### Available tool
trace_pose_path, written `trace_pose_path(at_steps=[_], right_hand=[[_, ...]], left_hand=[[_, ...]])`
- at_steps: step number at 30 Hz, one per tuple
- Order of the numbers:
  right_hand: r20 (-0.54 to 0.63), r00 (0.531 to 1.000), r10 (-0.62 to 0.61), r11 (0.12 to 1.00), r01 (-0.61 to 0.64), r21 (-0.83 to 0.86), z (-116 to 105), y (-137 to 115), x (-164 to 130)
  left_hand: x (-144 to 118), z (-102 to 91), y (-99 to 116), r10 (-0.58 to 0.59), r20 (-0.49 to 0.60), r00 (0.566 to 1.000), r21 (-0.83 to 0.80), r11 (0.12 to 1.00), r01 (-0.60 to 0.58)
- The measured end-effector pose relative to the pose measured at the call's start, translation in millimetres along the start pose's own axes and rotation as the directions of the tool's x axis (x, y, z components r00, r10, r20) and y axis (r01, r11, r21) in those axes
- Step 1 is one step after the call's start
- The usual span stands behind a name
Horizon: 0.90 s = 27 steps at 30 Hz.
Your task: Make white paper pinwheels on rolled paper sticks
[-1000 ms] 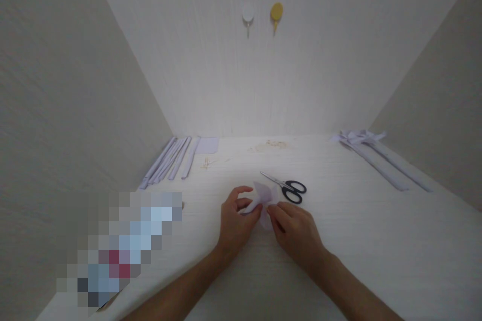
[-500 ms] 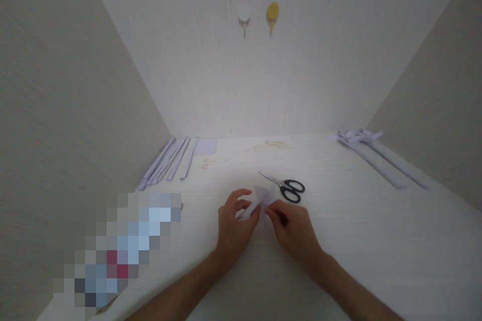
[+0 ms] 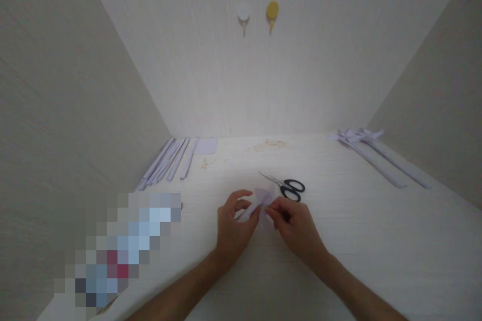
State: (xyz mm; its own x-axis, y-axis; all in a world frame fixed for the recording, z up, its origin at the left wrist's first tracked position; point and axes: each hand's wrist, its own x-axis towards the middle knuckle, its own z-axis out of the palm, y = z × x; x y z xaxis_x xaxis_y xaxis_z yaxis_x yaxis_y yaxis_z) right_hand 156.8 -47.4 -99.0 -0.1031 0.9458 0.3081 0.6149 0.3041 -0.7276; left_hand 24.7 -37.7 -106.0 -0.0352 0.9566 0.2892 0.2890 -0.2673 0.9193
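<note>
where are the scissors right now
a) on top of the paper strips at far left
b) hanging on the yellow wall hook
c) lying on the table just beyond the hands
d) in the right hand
c: the scissors lie flat on the table, untouched, just past both hands, which pinch the folded paper.

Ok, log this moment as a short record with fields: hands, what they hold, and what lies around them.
left hand: fingers pinch the small pale lilac folded paper piece
right hand: fingers pinch the same paper from the right
behind paper: black-handled metal scissors, lying flat
back left: row of pale lilac paper strips
back right: long folded lilac paper strips
surface: white wood-grain table
wall: white round hook, yellow oval hook
</note>
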Motion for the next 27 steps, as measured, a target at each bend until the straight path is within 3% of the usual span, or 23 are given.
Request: trace_pose_path(at_steps=[2,4,6,8,10,12,14,16,18,20,21,23,27], right_hand=[[-0.028,0.952,-0.304,0.920,0.286,-0.267,0,-1,-4],[0.011,0.889,-0.457,0.818,0.425,-0.388,0,-2,-6],[-0.014,0.914,-0.406,0.855,0.375,-0.358,0,-3,-6],[-0.054,0.971,-0.233,0.952,0.217,-0.218,0,-4,-4],[-0.027,0.999,-0.018,1.000,0.017,-0.009,0,-4,-1],[0.086,0.984,0.159,0.966,-0.173,0.190,0,-4,2],[0.165,0.962,0.219,0.929,-0.257,0.265,-1,-4,3],[0.093,0.987,0.131,0.979,-0.143,0.144,-2,-4,2],[0.008,0.992,-0.125,0.983,0.125,-0.137,-5,-3,0],[0.057,0.922,-0.383,0.845,0.374,-0.383,-9,-3,-2],[0.105,0.884,-0.455,0.773,0.451,-0.446,-11,-2,-2],[0.140,0.870,-0.473,0.738,0.478,-0.476,-13,-2,-3],[0.050,0.973,-0.224,0.927,0.228,-0.297,-11,-3,-2]], left_hand=[[1,0.1,1,-0.033,0.012,0.999,-0.048,0.998,0.033],[1,-0.2,2,-0.037,-0.006,0.999,-0.063,0.997,0.037],[1,-0.7,2,-0.010,-0.041,0.999,-0.028,1.000,0.009],[0,-1.3,2,0.039,-0.066,0.997,0.028,0.999,-0.037],[0,-1.7,2,0.085,-0.087,0.993,0.068,0.995,-0.080],[-1,-1.8,1,0.115,-0.105,0.988,0.089,0.990,-0.106],[-1,-1.6,0,0.122,-0.096,0.988,0.099,0.989,-0.112],[0,-1.4,0,0.102,-0.056,0.993,0.092,0.991,-0.097],[0,-1.2,-1,0.063,-0.017,0.998,0.060,0.996,-0.062],[1,-1.0,-1,0.021,0.002,1.000,0.012,1.000,-0.021],[1,-0.8,0,0.001,0.010,1.000,-0.016,1.000,-0.001],[1,-0.5,0,-0.033,0.023,0.999,-0.067,0.997,0.034],[3,0.4,2,-0.072,0.008,0.997,-0.116,0.991,0.073]])
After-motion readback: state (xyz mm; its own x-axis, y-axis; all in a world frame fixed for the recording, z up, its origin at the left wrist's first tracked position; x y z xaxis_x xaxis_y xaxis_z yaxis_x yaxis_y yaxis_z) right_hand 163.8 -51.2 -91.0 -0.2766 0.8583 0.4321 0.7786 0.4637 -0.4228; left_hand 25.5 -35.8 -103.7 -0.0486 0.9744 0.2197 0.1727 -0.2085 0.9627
